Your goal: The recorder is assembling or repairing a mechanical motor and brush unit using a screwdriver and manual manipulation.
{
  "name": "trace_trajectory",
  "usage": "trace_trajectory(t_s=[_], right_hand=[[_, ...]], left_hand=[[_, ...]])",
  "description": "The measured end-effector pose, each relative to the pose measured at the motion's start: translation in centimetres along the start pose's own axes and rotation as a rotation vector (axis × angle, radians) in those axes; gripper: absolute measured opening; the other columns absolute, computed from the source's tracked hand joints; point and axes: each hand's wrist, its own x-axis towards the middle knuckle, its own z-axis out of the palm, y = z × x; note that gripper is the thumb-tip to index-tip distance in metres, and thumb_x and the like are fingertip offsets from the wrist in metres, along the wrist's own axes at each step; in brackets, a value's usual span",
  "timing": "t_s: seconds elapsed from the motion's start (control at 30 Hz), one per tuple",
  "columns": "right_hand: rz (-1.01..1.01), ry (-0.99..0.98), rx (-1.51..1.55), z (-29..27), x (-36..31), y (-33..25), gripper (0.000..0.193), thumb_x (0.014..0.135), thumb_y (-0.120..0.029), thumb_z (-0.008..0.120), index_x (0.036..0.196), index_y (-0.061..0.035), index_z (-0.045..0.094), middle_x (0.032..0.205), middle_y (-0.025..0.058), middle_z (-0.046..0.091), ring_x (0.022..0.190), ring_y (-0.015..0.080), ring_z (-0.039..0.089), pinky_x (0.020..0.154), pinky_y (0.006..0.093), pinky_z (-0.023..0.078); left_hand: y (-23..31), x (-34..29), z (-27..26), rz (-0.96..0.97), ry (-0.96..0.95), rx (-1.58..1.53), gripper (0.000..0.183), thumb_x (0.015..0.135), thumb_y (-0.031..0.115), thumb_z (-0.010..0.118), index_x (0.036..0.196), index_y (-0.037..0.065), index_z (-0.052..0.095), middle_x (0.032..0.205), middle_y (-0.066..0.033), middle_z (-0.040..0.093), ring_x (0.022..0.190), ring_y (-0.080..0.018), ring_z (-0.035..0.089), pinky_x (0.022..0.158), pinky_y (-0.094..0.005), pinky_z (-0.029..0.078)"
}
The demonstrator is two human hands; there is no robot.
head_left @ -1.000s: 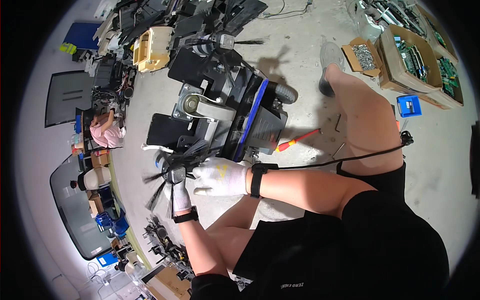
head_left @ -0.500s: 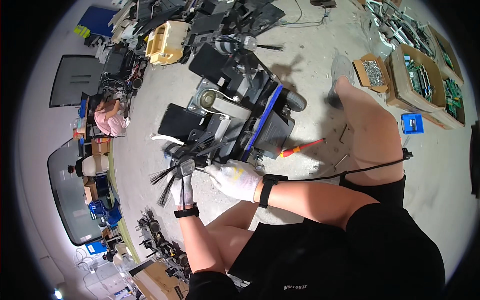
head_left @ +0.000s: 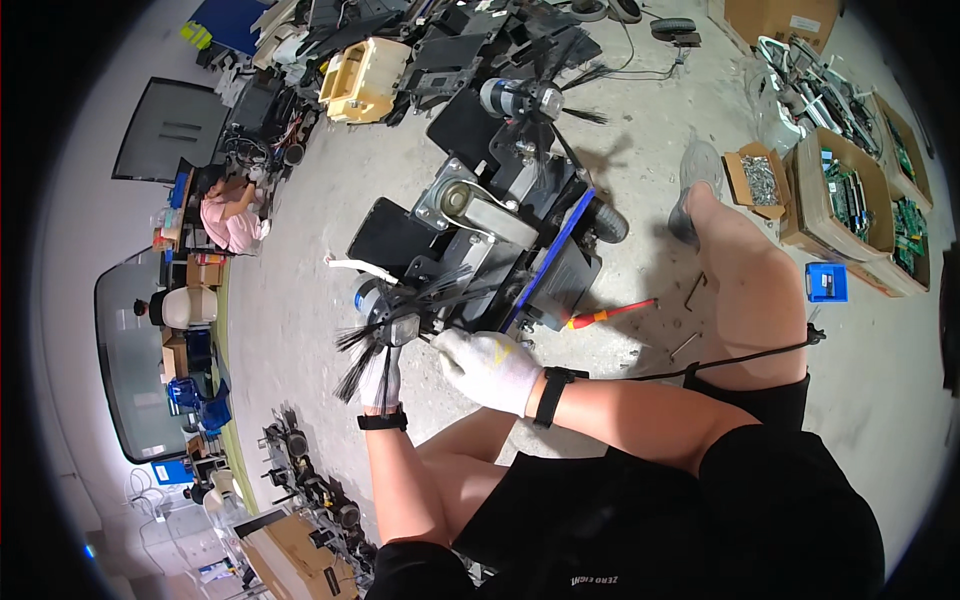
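Note:
A partly stripped wheeled machine (head_left: 520, 235) lies on the concrete floor before me, with a blue strip along one side. At its near left corner is a black-bristled rotary brush (head_left: 403, 328) with a square grey hub. My gloved left hand (head_left: 379, 382) grips this brush from the near side, its fingertips hidden behind hub and bristles. Close beside the hub, my gloved right hand (head_left: 492, 370) is closed with fingers pinched together; what they hold is too small to make out. A second brush (head_left: 545, 103) with a silver motor sits at the far corner. A white cable (head_left: 362, 267) sticks out at the left.
Right of the machine lie a red-and-yellow screwdriver (head_left: 612, 313) and two hex keys (head_left: 696, 291). Beyond my leg stand a carton of screws (head_left: 758, 181), cartons of circuit boards (head_left: 812, 190) and a blue bin (head_left: 826, 283). Scrap parts and a cream tub (head_left: 366, 82) lie far off. Another person (head_left: 230, 210) crouches left.
The view has shifted, so the machine and brush appear farther right and slightly lower. Both hands stay at the same brush, the right one still close to its hub.

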Motion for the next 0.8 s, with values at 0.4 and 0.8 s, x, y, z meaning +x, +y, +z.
trace_trajectory(t_s=[0.4, 0.8], right_hand=[[-0.229, 0.147, -0.162, 0.7, 0.3, 0.8, 0.024, 0.088, -0.017, 0.063, 0.111, -0.0097, 0.061, 0.079, 0.0133, 0.064, 0.068, 0.0306, 0.067, 0.063, 0.043, 0.055], [-0.212, 0.144, -0.039, 0.4, 0.4, 0.6, 0.02, 0.091, -0.022, 0.061, 0.107, -0.0095, 0.059, 0.076, 0.0136, 0.066, 0.074, 0.0324, 0.067, 0.071, 0.0449, 0.054]], left_hand=[[-1.5, -0.2, 0.1, 0.029, 0.056, 0.031, 0.03, 0.095, 0.013, 0.065, 0.123, 0.002, 0.065, 0.118, -0.0121, 0.068, 0.109, -0.0236, 0.063, 0.096, -0.0362, 0.049], [-2.1, 0.1, -0.3, 0.082, 0.047, 0.084, 0.025, 0.097, 0.011, 0.062, 0.12, 0.001, 0.065, 0.116, -0.0105, 0.069, 0.106, -0.0236, 0.062, 0.096, -0.0358, 0.048]])
